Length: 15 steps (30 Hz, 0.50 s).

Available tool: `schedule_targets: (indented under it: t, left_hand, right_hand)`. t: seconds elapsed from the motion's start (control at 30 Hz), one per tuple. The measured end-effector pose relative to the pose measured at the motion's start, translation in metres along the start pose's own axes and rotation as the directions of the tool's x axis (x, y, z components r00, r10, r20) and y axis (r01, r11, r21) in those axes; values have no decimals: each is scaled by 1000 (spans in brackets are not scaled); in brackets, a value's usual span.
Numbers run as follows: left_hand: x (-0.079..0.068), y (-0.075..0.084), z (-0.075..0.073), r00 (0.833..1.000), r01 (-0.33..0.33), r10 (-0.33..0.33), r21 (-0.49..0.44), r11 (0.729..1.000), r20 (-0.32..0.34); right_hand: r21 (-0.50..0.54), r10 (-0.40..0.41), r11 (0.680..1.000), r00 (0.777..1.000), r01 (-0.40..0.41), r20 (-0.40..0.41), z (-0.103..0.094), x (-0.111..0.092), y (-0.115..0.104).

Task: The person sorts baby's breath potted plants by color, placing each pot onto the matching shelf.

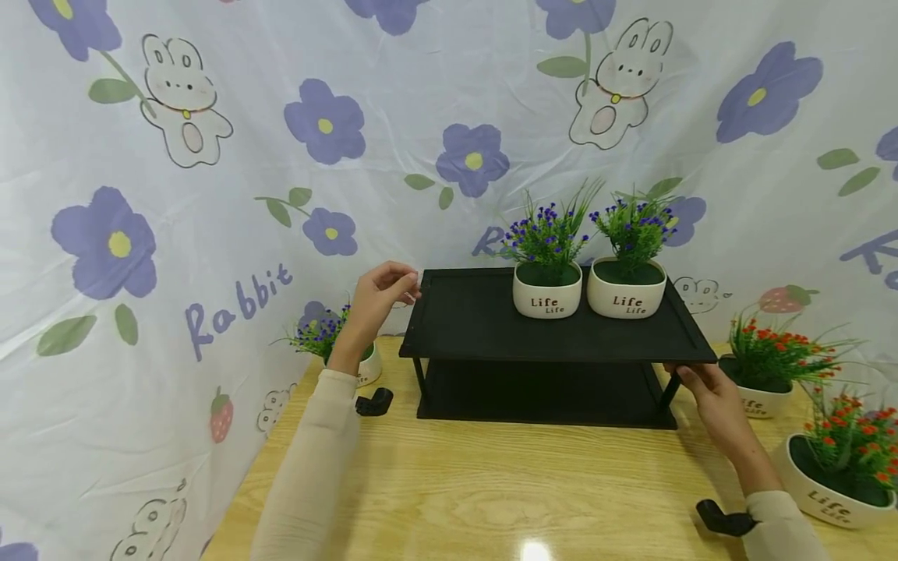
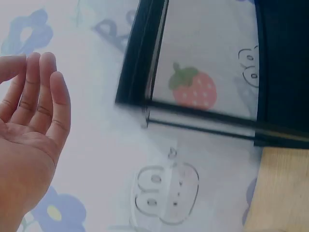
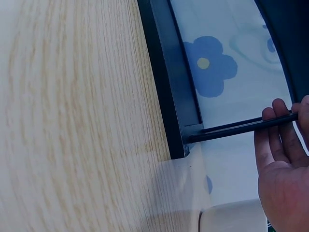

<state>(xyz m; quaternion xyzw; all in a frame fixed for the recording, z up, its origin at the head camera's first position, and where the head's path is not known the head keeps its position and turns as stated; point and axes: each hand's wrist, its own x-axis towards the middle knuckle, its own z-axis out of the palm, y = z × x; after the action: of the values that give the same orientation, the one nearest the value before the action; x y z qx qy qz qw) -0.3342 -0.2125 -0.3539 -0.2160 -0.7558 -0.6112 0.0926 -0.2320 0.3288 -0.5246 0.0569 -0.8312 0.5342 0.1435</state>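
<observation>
A black two-tier shelf (image 1: 459, 319) stands on the wooden table, two white "Life" pots of purple flowers, a left one (image 1: 547, 300) and a right one (image 1: 627, 298), on its top board. Beside the shelf's far left corner is my left hand (image 1: 377, 300); in the left wrist view this hand (image 2: 36, 130) is apart from the frame, its fingers loosely bent and nothing in them. Under the top board's right end, my right hand (image 1: 717, 401) grips the shelf. The right wrist view has its fingers (image 3: 277, 140) behind a thin black post (image 3: 236, 129), close to the upper board.
Another pot of purple flowers (image 1: 367, 366) stands left of the shelf, partly behind my left arm. Two pots of red flowers, one farther back (image 1: 761, 401) and one nearer (image 1: 831, 495), are on the right. A patterned cloth (image 1: 386, 195) hangs behind the table (image 1: 491, 483).
</observation>
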Motion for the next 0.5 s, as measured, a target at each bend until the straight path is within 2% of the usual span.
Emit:
schedule_targets:
  t: [0.3, 0.5]
  left_hand:
    - [-27, -12, -32, 993, -43, 39, -37, 998, -109]
    - [-54, -20, -57, 978, -19, 5, -65, 998, -207]
  right_hand:
    - [-6, -23, 1000, 1000, 23, 2, -3, 0, 2]
    - [-2, -25, 1000, 1000, 25, 4, -3, -1, 3]
